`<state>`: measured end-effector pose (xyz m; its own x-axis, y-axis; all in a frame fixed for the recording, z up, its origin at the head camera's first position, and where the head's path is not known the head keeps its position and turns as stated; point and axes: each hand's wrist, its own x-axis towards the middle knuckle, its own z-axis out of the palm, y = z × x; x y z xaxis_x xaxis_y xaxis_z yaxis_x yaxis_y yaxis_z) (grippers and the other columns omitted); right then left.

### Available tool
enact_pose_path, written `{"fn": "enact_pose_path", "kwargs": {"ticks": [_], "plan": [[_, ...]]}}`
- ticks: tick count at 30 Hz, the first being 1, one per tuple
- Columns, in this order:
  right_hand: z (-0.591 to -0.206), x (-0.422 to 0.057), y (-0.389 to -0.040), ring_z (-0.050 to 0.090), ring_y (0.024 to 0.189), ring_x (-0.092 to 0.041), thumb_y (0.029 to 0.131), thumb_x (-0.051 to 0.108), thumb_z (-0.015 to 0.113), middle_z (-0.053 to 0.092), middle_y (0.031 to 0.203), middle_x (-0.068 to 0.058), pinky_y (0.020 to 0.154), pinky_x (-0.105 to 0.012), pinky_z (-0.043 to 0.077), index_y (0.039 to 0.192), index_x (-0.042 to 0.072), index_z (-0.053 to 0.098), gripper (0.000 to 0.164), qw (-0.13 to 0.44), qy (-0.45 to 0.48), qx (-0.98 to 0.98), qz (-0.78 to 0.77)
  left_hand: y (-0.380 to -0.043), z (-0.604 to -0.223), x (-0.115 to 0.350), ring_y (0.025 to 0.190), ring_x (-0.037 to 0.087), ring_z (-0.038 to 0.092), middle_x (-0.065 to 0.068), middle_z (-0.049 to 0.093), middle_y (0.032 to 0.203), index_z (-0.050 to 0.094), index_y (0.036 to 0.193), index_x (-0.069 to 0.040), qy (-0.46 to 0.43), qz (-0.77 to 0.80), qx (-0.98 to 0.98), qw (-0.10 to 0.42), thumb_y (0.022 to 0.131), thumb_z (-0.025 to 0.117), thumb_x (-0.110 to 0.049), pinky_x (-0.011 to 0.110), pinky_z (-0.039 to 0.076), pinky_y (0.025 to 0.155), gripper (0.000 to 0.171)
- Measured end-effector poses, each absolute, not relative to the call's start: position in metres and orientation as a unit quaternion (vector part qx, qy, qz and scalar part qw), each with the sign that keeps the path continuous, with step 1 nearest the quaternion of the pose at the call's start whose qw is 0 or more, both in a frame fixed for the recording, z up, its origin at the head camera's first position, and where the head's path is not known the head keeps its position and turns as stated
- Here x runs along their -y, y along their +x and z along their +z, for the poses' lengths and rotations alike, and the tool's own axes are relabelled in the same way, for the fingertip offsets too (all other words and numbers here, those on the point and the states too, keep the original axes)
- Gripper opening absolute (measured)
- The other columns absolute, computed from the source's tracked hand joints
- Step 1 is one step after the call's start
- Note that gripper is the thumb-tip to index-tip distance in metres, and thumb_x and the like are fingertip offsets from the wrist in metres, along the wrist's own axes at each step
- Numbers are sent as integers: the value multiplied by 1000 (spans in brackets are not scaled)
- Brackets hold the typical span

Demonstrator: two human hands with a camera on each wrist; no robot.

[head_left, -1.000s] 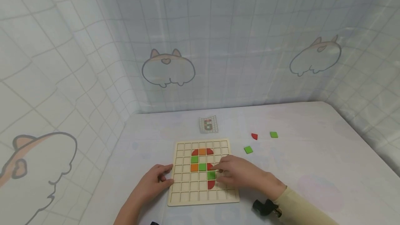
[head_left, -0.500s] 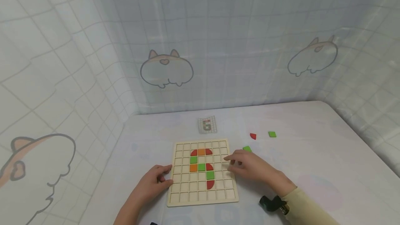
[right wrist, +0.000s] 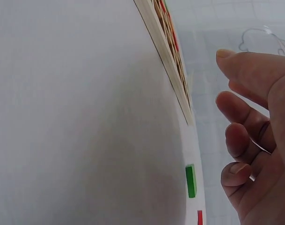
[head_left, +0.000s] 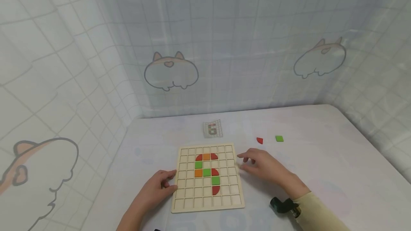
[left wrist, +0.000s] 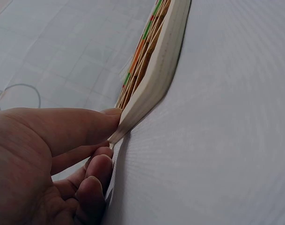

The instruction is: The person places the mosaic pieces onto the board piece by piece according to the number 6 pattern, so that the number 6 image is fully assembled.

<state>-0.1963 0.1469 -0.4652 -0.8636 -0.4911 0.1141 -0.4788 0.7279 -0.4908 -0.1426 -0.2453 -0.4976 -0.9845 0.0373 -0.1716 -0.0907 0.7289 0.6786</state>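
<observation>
A pale wooden grid board (head_left: 189, 202) lies flat on the table. Orange, green and red tiles sit in its cells, including an orange square (head_left: 198, 173), a green square (head_left: 216, 180) and a red quarter-round tile (head_left: 216, 190). Thumb and index fingertip of my left hand (head_left: 157, 190) touch the board's left edge, spaced apart along it. Just past the right edge hovers my right hand (head_left: 264, 167), loosely bent, with nothing between thumb and fingers. In the right wrist view, a green tile (right wrist: 191, 181) lies on the table beyond the board; the head view hides it behind that hand.
Behind the board lies a small gridded card (head_left: 212, 129) with a coloured figure. A loose red quarter-round tile (head_left: 260, 140) and a loose green square (head_left: 279, 138) lie at the back right. Patterned cloth (head_left: 244, 74) rises behind the table.
My right hand has drawn back from the tiles on the board, moving right past its edge and covering the nearer loose green tile. The left hand stays at the left edge.
</observation>
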Motion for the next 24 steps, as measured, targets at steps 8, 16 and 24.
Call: {"fn": "enact_pose_path", "kwargs": {"ticks": [8, 16, 24], "plan": [[-460, -158, -201, 56, 82, -6, 87, 27, 78, 62, 96, 13, 74, -27, 50, 121, 17, 71, 37, -10, -237, -938, -252, -143, -498, 245, 82, 12, 49, -5, 56, 103, 65, 133, -15, -18, 366, -926, 90, 80, 83, -27, 28, 41, 66, 57], [-457, -174, -208, 55, 79, -8, 86, 28, 78, 66, 102, 8, 72, -29, 48, 119, 15, 72, 36, -34, -226, -940, -251, -142, -499, 246, 82, 12, 50, -5, 57, 104, 65, 133, -15, -14, 372, -924, 88, 80, 83, -27, 28, 42, 66, 57], [-459, -180, -211, 62, 96, -19, 85, 23, 79, 65, 108, -3, 79, -37, 52, 118, 8, 72, 36, -28, -198, -951, -236, -143, -501, 248, 81, 12, 50, -5, 57, 103, 65, 132, -15, 2, 371, -925, 80, 81, 83, -26, 27, 42, 66, 55]]}}
